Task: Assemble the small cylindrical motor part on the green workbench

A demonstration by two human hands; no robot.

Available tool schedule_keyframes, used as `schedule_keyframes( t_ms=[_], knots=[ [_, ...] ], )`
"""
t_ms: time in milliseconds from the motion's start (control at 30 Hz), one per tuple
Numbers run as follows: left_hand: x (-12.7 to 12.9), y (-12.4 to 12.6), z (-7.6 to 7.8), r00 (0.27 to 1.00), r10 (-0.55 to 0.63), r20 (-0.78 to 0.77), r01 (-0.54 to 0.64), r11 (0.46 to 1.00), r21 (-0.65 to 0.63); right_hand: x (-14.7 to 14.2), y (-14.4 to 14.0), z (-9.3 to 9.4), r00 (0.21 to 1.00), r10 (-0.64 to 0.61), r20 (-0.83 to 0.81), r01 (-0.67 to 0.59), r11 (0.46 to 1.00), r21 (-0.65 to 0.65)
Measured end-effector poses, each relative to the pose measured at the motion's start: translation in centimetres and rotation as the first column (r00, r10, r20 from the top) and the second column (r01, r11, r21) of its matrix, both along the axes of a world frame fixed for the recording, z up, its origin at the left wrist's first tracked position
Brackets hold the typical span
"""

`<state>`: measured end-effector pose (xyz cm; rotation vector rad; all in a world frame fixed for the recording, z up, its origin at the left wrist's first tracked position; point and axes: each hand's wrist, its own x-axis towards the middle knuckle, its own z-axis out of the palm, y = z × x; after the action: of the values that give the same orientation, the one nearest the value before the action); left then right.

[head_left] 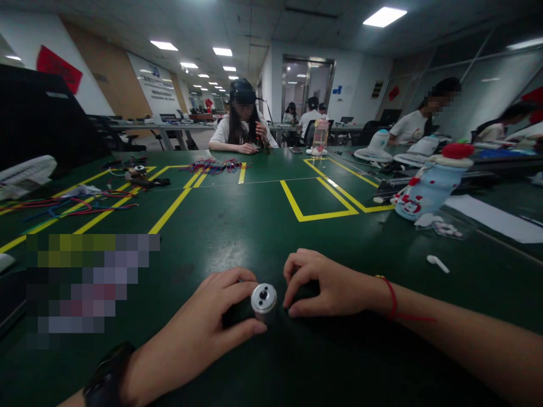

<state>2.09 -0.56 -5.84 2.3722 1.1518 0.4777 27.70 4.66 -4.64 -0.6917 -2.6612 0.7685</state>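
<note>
- Metal cylinder [263,302]: it is sitting upright at the near side of the green desk [237,220], between the two hands, its round end face with a dark centre and small holes facing up. Its base is partly hidden, so whether it is resting on the desk or hanging just above it cannot be told.
- Left hand [212,308]: it is grasping the cylinder, fingers behind and thumb in front.
- Right hand [324,285]: it is curling just beside the cylinder, apart from it, thumb and forefinger drawn close. Whether these are pinching a small dark piece cannot be told.
- Slip hazard: the smooth wall is offering little bite; a loosening left thumb could be letting the cylinder turn or tip.
- Loss hazard: any small part at the right fingertips would be blending into the dark desk if dropped.
- Snag hazard: the red cord [394,299] on the right wrist is trailing a loose end, which could be catching on nearby items.
- Knock hazard: the white earphone [437,263] is lying beyond the right forearm; a wide sweep could be pushing it towards the bottle [432,189].
</note>
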Motion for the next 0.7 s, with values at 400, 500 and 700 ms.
schedule_keyframes(
  t_ms=[400, 500, 700],
  knots=[
    [1.8, -0.5, -0.4, 1.000, 0.002, -0.016, -0.001, 1.000, 0.019, 1.9, 0.2, -1.0, 0.831, -0.446, -0.332, 0.208, 0.803, -0.558],
    [2.2, -0.7, -0.2, 1.000, 0.000, -0.022, 0.000, 1.000, 0.019, 2.2, -0.2, -1.0, 0.874, -0.390, -0.289, 0.223, 0.851, -0.475],
    [1.0, -0.5, -0.5, 1.000, -0.003, -0.009, 0.003, 0.999, 0.039, 1.4, -1.3, -0.2, 0.987, -0.106, -0.122, 0.092, 0.989, -0.114]
  ],
)
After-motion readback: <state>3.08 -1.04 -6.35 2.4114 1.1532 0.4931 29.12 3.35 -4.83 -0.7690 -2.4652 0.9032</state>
